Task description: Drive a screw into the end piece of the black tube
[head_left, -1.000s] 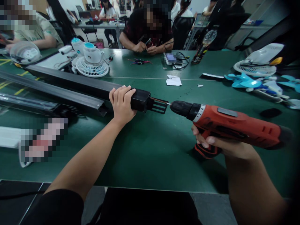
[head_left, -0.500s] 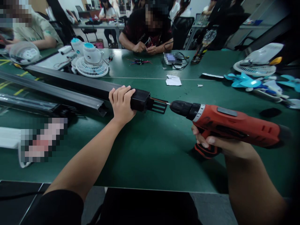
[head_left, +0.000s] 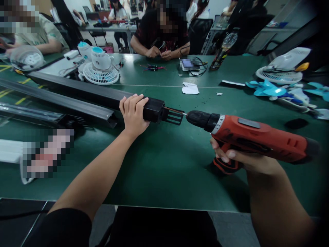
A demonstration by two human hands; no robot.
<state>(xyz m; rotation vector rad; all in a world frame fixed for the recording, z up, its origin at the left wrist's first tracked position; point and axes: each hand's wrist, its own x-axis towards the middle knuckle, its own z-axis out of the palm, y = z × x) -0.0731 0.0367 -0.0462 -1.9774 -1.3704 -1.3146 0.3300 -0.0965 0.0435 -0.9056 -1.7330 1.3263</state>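
Observation:
My left hand is wrapped over a long black metal beam that lies on the green table. A black slotted bracket sticks out of the beam's near end, just right of my fingers. My right hand grips the handle of a red cordless drill. The drill lies level, its black chuck pointing left at the beam. A thin bit runs from the chuck along the bracket's upper edge; where its tip ends I cannot tell.
More black beams lie to the left, near a blurred-out pink item. White fans, a paper scrap, a bottle and blue fan blades sit farther back. Across the table, a person handles small parts.

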